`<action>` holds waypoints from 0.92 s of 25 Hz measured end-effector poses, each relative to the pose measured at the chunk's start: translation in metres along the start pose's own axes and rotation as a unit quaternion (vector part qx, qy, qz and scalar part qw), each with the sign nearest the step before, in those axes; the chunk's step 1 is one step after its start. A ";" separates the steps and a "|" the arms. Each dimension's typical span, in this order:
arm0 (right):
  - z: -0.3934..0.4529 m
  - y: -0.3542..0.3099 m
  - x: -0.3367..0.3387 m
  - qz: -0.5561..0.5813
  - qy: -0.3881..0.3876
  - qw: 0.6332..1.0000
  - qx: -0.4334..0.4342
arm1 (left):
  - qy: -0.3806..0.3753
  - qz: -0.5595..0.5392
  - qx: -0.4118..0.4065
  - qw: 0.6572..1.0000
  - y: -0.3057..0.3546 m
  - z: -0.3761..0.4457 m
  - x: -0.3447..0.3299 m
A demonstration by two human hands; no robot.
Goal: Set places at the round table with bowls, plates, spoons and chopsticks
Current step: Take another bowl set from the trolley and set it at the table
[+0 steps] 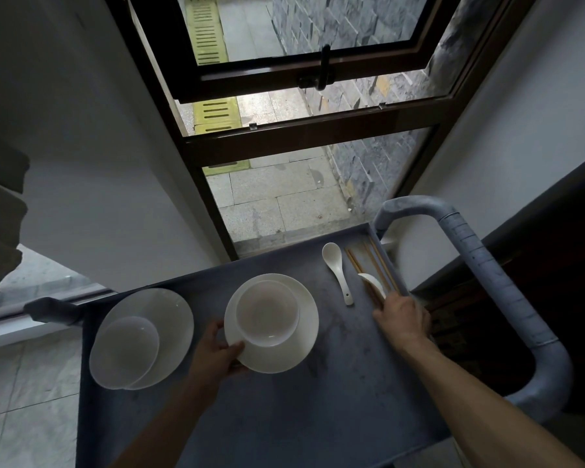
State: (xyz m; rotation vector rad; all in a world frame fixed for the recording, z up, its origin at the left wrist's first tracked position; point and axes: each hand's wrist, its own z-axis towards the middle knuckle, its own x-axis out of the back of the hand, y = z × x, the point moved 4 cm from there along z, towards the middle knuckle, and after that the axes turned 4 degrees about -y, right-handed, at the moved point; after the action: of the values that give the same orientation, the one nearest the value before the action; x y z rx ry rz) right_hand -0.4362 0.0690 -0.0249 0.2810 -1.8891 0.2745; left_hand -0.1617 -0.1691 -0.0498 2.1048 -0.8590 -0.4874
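a grey cart tray (284, 417) carries the tableware. the left hand (213, 358) grips the near-left rim of a white plate (294, 352) with a bowl (267, 312) sitting in it, thumb on top and fingers under the rim. a second plate (173, 309) with a second bowl (124, 352) sits by the tray's left edge. at the right edge the right hand (402, 319) closes its fingers on a spoon (372, 284) and chopsticks (375, 265). another spoon (336, 270) lies loose just left of them.

dim interior | daylight from window (284, 197) (only source) | wide-angle edge distortion
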 end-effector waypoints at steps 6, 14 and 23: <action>0.008 -0.011 0.002 -0.050 -0.023 0.997 0.048 | 0.005 -0.012 0.004 1.000 0.000 -0.001 0.001; -0.009 -0.001 0.003 -0.021 0.036 0.999 0.014 | -0.007 -0.012 -0.006 1.000 0.006 0.000 -0.002; -0.088 -0.001 -0.017 0.506 0.010 0.852 -0.136 | -0.117 0.062 0.007 0.991 0.026 0.002 -0.057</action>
State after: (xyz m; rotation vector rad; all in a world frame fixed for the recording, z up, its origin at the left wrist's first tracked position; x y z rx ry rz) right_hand -0.3519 0.0980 -0.0123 -0.9498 -1.8700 0.6904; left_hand -0.2132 -0.1411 -0.0275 2.0176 -1.1217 -0.6728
